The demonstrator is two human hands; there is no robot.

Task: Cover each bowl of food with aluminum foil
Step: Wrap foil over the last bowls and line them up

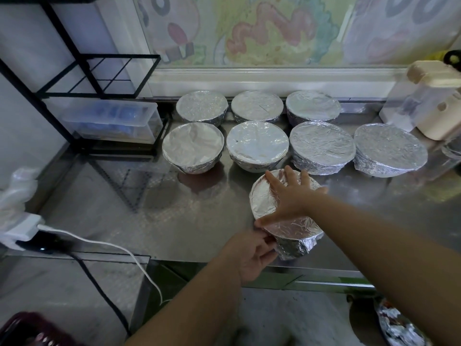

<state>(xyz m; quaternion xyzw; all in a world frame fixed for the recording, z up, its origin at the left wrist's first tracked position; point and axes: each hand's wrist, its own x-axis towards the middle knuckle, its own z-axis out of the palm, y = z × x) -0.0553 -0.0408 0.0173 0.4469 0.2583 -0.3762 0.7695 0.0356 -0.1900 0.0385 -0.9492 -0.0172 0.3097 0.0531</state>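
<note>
A foil-covered bowl (291,236) stands near the front edge of the steel counter (189,216). My right hand (290,196) lies flat on its foil top with fingers spread. My left hand (252,253) is at the bowl's left side, its fingers curled against the foil below the rim. Behind it stand several more foil-covered bowls in two rows, among them one (192,147) at the left and a wide one (390,149) at the right.
A black wire rack (99,78) holding a clear plastic box (112,121) stands at the back left. A white power strip (21,228) with a cable lies at the left. A clear and cream container (431,101) sits at the back right. Crumpled foil (399,325) lies low right.
</note>
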